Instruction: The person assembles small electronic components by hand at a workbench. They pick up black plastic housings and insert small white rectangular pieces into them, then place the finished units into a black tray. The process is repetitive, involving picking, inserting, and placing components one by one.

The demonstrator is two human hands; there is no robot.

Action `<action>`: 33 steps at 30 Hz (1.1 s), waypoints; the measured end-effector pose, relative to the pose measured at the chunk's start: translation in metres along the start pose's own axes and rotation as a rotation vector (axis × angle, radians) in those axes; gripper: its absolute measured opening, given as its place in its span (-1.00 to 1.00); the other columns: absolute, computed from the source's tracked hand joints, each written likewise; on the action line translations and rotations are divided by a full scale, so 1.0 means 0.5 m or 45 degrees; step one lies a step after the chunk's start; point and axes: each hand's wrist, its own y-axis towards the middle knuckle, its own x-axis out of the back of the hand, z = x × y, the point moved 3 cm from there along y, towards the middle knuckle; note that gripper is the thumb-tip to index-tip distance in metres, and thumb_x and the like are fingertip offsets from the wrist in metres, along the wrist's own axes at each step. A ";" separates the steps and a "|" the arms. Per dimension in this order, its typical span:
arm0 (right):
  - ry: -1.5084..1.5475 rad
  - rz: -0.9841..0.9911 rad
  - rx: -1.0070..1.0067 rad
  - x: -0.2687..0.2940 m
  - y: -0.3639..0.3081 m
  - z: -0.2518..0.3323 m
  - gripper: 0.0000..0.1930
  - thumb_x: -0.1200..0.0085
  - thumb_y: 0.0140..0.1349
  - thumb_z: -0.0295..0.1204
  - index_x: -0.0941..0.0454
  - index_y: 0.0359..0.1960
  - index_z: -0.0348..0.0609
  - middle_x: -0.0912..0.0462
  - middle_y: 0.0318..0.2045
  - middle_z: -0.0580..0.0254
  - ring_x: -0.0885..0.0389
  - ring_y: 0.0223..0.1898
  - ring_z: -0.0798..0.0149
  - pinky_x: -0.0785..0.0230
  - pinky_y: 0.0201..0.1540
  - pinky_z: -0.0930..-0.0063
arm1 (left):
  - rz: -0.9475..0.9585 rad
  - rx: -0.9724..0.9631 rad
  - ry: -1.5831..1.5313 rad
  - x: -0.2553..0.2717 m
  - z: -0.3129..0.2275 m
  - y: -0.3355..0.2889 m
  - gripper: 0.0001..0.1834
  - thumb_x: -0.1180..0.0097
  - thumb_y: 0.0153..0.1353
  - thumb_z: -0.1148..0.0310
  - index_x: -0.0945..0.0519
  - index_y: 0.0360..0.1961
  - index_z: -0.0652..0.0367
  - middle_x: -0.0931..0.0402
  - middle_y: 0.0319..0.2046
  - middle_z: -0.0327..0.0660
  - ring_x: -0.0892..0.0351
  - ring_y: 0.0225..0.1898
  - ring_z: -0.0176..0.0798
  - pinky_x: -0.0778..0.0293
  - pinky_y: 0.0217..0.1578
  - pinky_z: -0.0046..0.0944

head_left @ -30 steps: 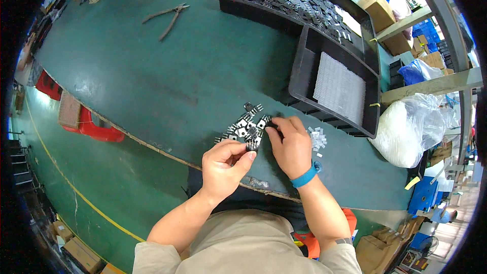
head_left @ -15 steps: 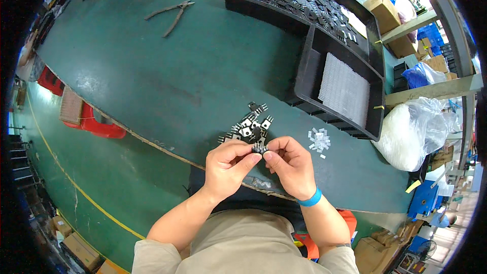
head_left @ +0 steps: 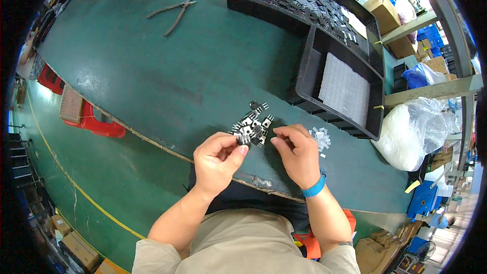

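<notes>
My left hand point(head_left: 217, 160) pinches a small black electronic component with metal pins point(head_left: 244, 140) between thumb and fingertips, just above the table's near edge. Right beyond it lies a loose pile of similar black components with silver legs point(head_left: 252, 122), some showing pale metal faces. My right hand point(head_left: 298, 156), with a blue band point(head_left: 314, 185) at the wrist, hovers to the right of the pile. Its thumb and forefinger are a little apart, and nothing shows between them. Beyond that hand is a small scatter of translucent whitish pieces point(head_left: 321, 139), partly hidden by its fingers.
A large black tray point(head_left: 238, 4) at the back is heaped with black components. Joined to its near side, a smaller black tray point(head_left: 303, 78) holds rows of translucent pieces point(head_left: 344, 89). Pliers point(head_left: 175, 16) lie far left. A filled plastic bag point(head_left: 403, 139) stands at the right.
My hands have separated: the left moved slightly left with the component, and the right let go and shifted right, toward the whitish pieces.
</notes>
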 end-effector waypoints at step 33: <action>0.988 0.297 -0.527 -0.030 -0.076 0.020 -0.82 -0.16 0.37 -0.55 -0.50 -0.05 -0.28 -0.57 -0.23 0.32 -0.57 -0.28 0.50 -0.47 -0.22 0.62 | 0.120 0.002 0.119 -0.032 -0.003 -0.012 -0.83 -0.37 0.15 0.58 -0.68 -0.22 0.35 -0.59 -0.33 -0.23 -0.53 -0.39 -0.47 -0.45 -0.41 -0.44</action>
